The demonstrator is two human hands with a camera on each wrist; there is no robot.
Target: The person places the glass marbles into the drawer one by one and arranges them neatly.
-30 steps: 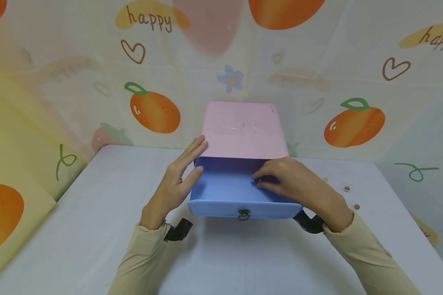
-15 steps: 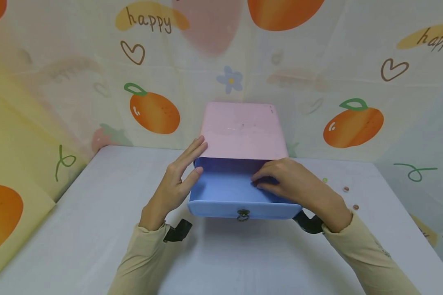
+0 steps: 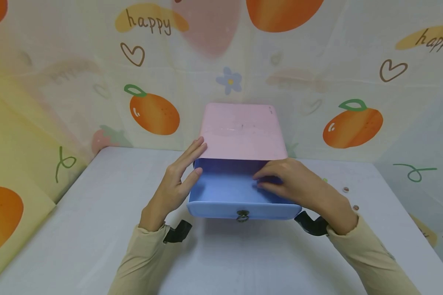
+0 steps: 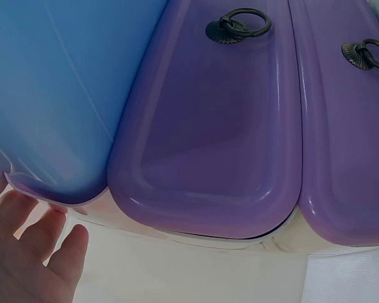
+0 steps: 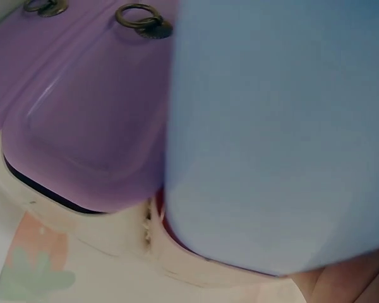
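Observation:
A small pink-topped drawer cabinet (image 3: 245, 131) stands near the back of the table with its blue top drawer (image 3: 221, 184) pulled out. My left hand (image 3: 175, 180) rests along the cabinet's left side, fingers extended, fingertips at the edge of the pink top. Inside the drawer's right part, my right hand (image 3: 289, 180) reaches down over the side wall, thumb and fingers bent and a little apart, with nothing visible between them. The drawer floor under that hand is hidden. A ring pull (image 3: 242, 216) hangs on the drawer front.
Below the blue drawer, shut purple drawers (image 4: 208, 126) with metal rings show in the wrist views. To the right of the cabinet lie a small brown-and-white piece (image 3: 345, 189), another brown piece (image 3: 356, 207) and a green one (image 3: 325, 180). A patterned cloth (image 3: 229, 49) hangs behind the white table (image 3: 96, 213).
My right thumb and fingers have parted slightly, and the small dark thing seen between them earlier no longer shows. That hand has shifted slightly right. My left hand stays in place.

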